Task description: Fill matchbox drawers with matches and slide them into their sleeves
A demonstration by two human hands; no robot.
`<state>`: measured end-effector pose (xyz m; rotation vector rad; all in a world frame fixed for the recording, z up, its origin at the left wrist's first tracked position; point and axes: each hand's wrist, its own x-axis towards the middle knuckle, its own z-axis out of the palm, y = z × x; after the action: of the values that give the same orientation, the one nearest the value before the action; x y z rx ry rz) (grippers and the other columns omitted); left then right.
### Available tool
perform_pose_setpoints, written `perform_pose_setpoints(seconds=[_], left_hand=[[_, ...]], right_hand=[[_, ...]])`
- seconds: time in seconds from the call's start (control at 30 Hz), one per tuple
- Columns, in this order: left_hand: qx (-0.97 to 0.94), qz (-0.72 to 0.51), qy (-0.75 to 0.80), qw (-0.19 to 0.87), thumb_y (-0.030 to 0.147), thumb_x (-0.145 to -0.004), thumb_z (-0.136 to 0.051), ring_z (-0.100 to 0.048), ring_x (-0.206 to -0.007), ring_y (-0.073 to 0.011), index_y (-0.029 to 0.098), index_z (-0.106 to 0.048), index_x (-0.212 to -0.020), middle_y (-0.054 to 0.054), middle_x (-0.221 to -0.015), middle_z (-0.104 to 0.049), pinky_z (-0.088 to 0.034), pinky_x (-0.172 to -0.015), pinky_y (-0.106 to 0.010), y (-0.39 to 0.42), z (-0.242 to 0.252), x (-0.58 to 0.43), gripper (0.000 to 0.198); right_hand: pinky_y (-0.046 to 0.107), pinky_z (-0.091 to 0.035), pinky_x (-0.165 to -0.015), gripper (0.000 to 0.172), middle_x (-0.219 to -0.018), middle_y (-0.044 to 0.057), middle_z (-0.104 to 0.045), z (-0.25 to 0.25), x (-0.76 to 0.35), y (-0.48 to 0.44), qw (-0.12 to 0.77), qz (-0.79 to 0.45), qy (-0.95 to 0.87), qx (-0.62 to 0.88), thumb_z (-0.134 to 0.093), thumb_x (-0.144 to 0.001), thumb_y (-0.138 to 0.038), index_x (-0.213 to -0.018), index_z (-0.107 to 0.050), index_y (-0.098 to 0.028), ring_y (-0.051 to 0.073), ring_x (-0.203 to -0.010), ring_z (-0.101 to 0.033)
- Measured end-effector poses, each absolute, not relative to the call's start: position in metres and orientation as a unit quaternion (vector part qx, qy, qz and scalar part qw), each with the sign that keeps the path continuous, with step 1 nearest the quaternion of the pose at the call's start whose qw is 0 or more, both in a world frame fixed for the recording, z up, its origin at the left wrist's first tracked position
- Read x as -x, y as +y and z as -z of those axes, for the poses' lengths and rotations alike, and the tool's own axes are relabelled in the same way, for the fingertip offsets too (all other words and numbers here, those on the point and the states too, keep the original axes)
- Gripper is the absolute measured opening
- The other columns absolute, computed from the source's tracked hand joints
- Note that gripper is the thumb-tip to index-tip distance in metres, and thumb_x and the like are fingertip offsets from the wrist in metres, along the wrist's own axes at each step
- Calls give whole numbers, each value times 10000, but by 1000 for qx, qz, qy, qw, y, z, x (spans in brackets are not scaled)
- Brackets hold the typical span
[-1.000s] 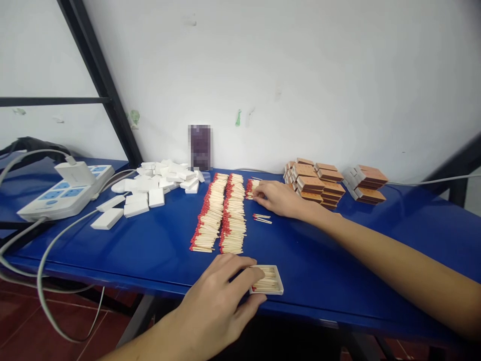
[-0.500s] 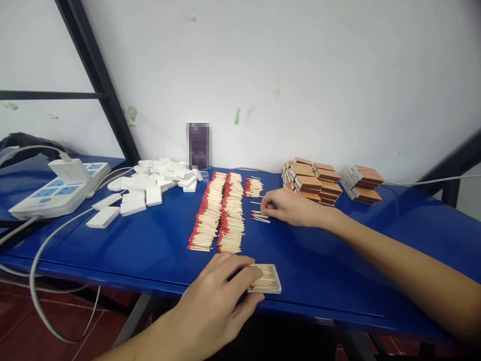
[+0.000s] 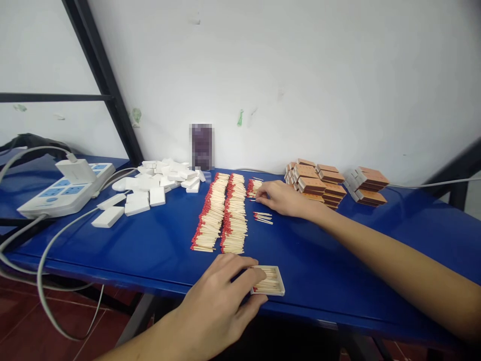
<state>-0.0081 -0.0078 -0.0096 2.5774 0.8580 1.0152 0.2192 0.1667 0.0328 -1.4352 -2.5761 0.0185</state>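
Observation:
My left hand (image 3: pixel 229 296) grips a small white tray (image 3: pixel 281 287) of matches near the front edge of the blue table. At the small match pile (image 3: pixel 255 187), my right hand (image 3: pixel 276 197) has its fingers pressed together; what they hold, if anything, is hidden. Several loose matches (image 3: pixel 263 217) lie just below that hand. Two long rows of red-headed matches, the left row (image 3: pixel 211 213) and the right row (image 3: pixel 234 214), run side by side to the left of it.
White box pieces (image 3: pixel 150 185) are heaped at the back left, beside a power strip (image 3: pixel 67 190) with cables. Orange matchbox covers (image 3: pixel 315 181) stand stacked at the back right, with a smaller stack (image 3: pixel 370 185) beyond. A pixelated dark object (image 3: pixel 202 146) leans on the wall.
My right hand has moved back, away from the loose matches to the small pile. My left hand still holds the tray. The whole view has shifted slightly.

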Motion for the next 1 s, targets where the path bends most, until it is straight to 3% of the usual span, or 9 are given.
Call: perform_pose_setpoints(seconds=[0.37, 0.67, 1.0], left_hand=[[-883, -343, 295, 127, 136, -923, -615, -618, -1003, -248, 180, -581, -1113, -90, -1125, -646, -554, -892, -435, -7, 10, 9, 197], [-884, -344, 292, 123, 150, -934, -609, -608, -1004, -245, 176, -577, -1114, -90, -1130, -640, -548, -888, -433, -7, 11, 9, 185], [-883, -344, 293, 126, 150, -937, -604, -608, -1006, -248, 181, -575, -1116, -89, -1132, -640, -546, -893, -437, -8, 12, 10, 184]], right_hand=[[285, -450, -798, 188, -999, 53, -762, -28, -225, 176, 103, 9, -863, 495, -575, -912, -260, -937, -756, -218, 216, -929, -677], [282, -442, -744, 189, -958, 50, -772, -27, -220, 181, 108, -1, -858, 502, -579, -895, -255, -904, -763, -212, 218, -887, -687], [262, -425, -637, 189, -771, 31, -749, -38, -229, 146, 88, -48, -871, 481, -578, -853, -224, -815, -758, -181, 173, -694, -656]])
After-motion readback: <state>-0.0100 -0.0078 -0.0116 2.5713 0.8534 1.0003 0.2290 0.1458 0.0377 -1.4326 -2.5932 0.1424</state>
